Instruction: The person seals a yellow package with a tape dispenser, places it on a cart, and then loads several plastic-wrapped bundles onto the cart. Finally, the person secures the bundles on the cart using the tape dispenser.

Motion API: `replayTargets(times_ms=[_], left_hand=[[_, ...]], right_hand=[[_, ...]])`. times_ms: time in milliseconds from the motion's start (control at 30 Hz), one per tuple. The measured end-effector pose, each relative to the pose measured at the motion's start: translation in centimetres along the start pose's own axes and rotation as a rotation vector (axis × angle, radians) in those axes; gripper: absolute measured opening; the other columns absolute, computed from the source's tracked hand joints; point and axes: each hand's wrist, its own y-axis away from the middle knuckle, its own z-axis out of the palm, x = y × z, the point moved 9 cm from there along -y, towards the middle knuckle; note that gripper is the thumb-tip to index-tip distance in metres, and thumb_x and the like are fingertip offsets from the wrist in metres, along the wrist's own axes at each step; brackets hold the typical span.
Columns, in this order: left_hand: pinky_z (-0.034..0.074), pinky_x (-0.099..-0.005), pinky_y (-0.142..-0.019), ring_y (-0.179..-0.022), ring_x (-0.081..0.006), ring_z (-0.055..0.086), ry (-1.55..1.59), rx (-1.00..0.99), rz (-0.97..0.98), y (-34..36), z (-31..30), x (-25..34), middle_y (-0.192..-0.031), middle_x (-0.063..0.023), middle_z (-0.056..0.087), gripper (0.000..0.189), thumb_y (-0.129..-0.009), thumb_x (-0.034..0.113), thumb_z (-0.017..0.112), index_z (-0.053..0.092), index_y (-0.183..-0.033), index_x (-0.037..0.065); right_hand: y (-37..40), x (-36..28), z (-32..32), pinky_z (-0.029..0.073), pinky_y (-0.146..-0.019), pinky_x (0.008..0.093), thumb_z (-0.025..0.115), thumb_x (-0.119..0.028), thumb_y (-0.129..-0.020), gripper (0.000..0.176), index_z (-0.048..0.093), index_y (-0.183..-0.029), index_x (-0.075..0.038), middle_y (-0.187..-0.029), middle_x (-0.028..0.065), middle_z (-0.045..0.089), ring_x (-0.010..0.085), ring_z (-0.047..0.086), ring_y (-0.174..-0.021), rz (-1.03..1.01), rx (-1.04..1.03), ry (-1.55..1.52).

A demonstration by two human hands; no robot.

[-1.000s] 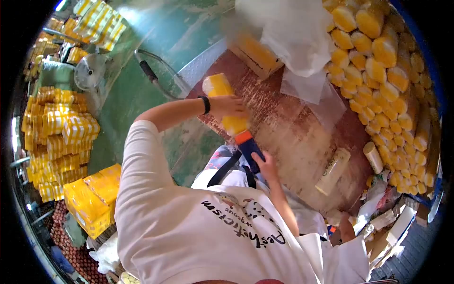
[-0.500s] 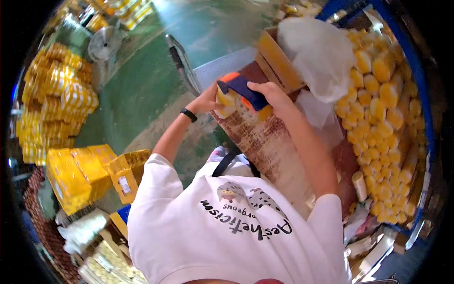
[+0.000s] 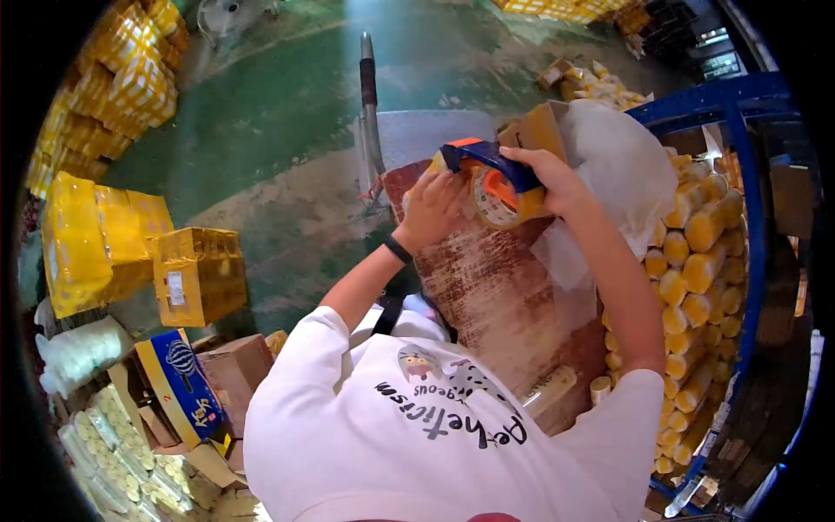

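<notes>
My right hand (image 3: 557, 181) grips a blue-and-orange tape dispenser (image 3: 509, 165), thumb on its blue top. A wide roll of tape (image 3: 494, 202) sits in the dispenser, its core facing me. My left hand (image 3: 431, 209) has a dark wristband, and its fingers lie against a yellow-and-white packet (image 3: 438, 163) just left of the dispenser. Most of that packet is hidden behind the fingers. Beneath both hands is a worn reddish-brown tabletop (image 3: 487, 296).
To the right, yellow-ended rolls (image 3: 696, 261) are stacked inside a blue metal frame (image 3: 750, 226). An open carton (image 3: 544, 129) with a clear plastic bag (image 3: 617, 165) stands behind my right hand. Yellow taped boxes (image 3: 200, 277) sit on the left; a metal handle (image 3: 369, 104) rises beyond the table.
My view has turned, and the surroundings shift in it. My left hand's fingers, earlier wrapped round the packet, now stretch over it. The dispenser has tilted, showing the tape roll's side.
</notes>
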Motion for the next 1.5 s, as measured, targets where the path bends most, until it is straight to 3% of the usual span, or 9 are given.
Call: replayTargets(times_ms=[300, 500, 600, 700, 800, 1000, 1200, 1300, 1500], left_hand=[[0.034, -0.0421, -0.087, -0.102, -0.0211, 0.048, -0.053, 0.07, 0.101, 0.6, 0.1, 1.7, -0.111, -0.0016, 0.055, 0.04, -0.067, 0.019, 0.065, 0.059, -0.106, 0.013], [0.035, -0.043, -0.086, -0.092, -0.0264, 0.049, 0.117, 0.204, -0.165, -1.7, -1.2, -0.2, -0.087, -0.0057, 0.051, 0.023, -0.062, 0.013, 0.067, 0.055, -0.082, 0.008], [0.033, -0.0448, -0.085, -0.089, -0.0316, 0.046, 0.19, 0.216, -0.278, -1.8, -0.5, -0.8, -0.084, -0.009, 0.048, 0.029, -0.06, 0.012, 0.068, 0.051, -0.083, 0.007], [0.033, -0.0415, -0.079, -0.092, -0.0288, 0.04, 0.283, 0.176, -0.462, -1.0, 0.5, -2.0, -0.089, -0.0099, 0.041, 0.036, -0.067, 0.016, 0.07, 0.045, -0.09, 0.005], [0.028, -0.0462, -0.088, -0.101, -0.0333, 0.04, 0.507, 0.454, -0.657, -0.5, 0.4, -3.5, -0.104, -0.0138, 0.044, 0.045, -0.06, 0.015, 0.069, 0.046, -0.097, 0.005], [0.025, -0.0449, -0.095, -0.114, -0.0345, 0.036, 0.267, 0.178, -0.603, -2.3, 0.1, -4.1, -0.124, -0.0131, 0.042, 0.04, -0.062, 0.018, 0.068, 0.051, -0.097, 0.007], [0.031, -0.0426, -0.096, -0.114, -0.0315, 0.045, 0.411, 0.097, -0.46, -3.4, 0.0, -3.3, -0.115, -0.0128, 0.053, 0.04, -0.064, 0.01, 0.069, 0.053, -0.101, 0.006], [0.038, -0.0414, -0.087, -0.101, -0.0322, 0.053, 0.543, 0.197, -0.471, -2.6, 0.7, -5.7, -0.103, -0.0087, 0.061, 0.034, -0.06, 0.008, 0.064, 0.055, -0.093, 0.006], [0.042, -0.037, -0.083, -0.095, -0.0338, 0.052, 0.503, 0.126, -0.403, -3.5, -0.4, -5.6, -0.099, -0.0115, 0.058, 0.028, -0.061, -0.001, 0.059, 0.053, -0.088, 0.001]], right_hand=[[3.4, -6.2, 0.2, 0.05, -0.052, 0.0288, 0.062, -0.027, -0.082, 0.022, 0.061, -0.085, -0.005, -0.073, 0.0046, 0.063, 0.0141, 0.058, -0.056, -0.07, -0.026, 0.157], [4.0, -4.8, -0.2, 0.05, -0.055, 0.0285, 0.061, -0.026, -0.083, 0.021, 0.061, -0.087, -0.005, -0.074, 0.0038, 0.063, 0.0139, 0.059, -0.058, -0.113, -0.003, 0.055], [3.9, -4.5, -0.5, 0.051, -0.06, 0.0261, 0.062, -0.025, -0.083, 0.022, 0.061, -0.091, -0.004, -0.08, 0.0031, 0.063, 0.0114, 0.06, -0.065, -0.1, -0.027, 0.06], [3.7, -3.7, -0.5, 0.051, -0.063, 0.0254, 0.062, -0.026, -0.083, 0.024, 0.061, -0.091, -0.003, -0.083, 0.0033, 0.063, 0.0103, 0.06, -0.068, -0.114, -0.059, 0.092], [3.7, -3.1, -0.4, 0.051, -0.063, 0.0254, 0.061, -0.027, -0.084, 0.025, 0.061, -0.091, -0.003, -0.083, 0.0038, 0.063, 0.0104, 0.06, -0.068, -0.141, -0.066, 0.121], [5.5, -2.2, 0.3, 0.048, -0.061, 0.0232, 0.061, -0.03, -0.084, 0.031, 0.062, -0.093, -0.001, -0.081, 0.0037, 0.063, 0.0111, 0.06, -0.067, -0.148, -0.113, 0.121], [7.8, -0.3, -0.9, 0.046, -0.06, 0.0225, 0.056, -0.033, -0.087, 0.035, 0.064, -0.085, 0.001, -0.076, 0.0061, 0.064, 0.0119, 0.059, -0.062, -0.247, 0.016, 0.093], [10.5, 1.6, -1.9, 0.046, -0.06, 0.0223, 0.057, -0.034, -0.086, 0.036, 0.063, -0.088, 0.002, -0.076, 0.0041, 0.063, 0.0108, 0.058, -0.062, -0.254, 0.1, 0.039], [11.3, 9.2, -2.6, 0.043, -0.063, 0.0219, 0.059, -0.039, -0.085, 0.04, 0.06, -0.092, 0.0, -0.079, 0.0023, 0.06, 0.008, 0.055, -0.068, -0.312, 0.226, -0.023]])
